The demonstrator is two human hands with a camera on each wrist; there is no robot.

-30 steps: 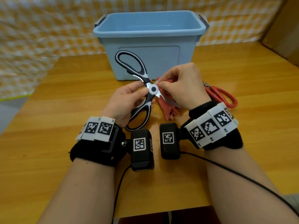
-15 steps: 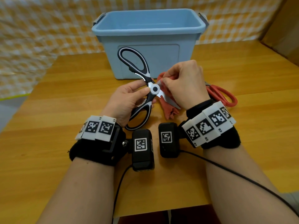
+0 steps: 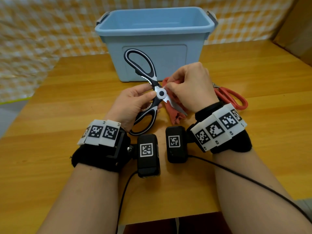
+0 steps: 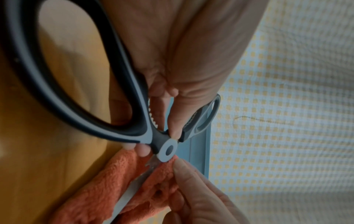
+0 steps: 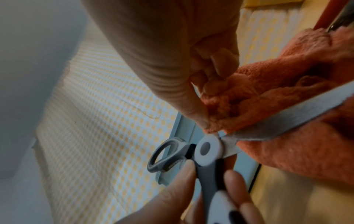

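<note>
Wooden table (image 3: 59,124), scissors (image 3: 161,93) above — blue bin (image 3: 194,61), checked backdrop (image 3: 42,39) behind; perhaps cardboard (image 3: 300,27)

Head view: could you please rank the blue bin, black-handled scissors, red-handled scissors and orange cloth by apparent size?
1. Blue bin.
2. Black-handled scissors.
3. Red-handled scissors, orange cloth: right hand hides part of each, so unranked.

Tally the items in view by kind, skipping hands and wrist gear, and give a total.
Scissors: 2 (black-and-white scissors, red scissors)
Cloth: 1 (orange cloth)
Bin: 1 (blue bin)
Total: 4
</note>
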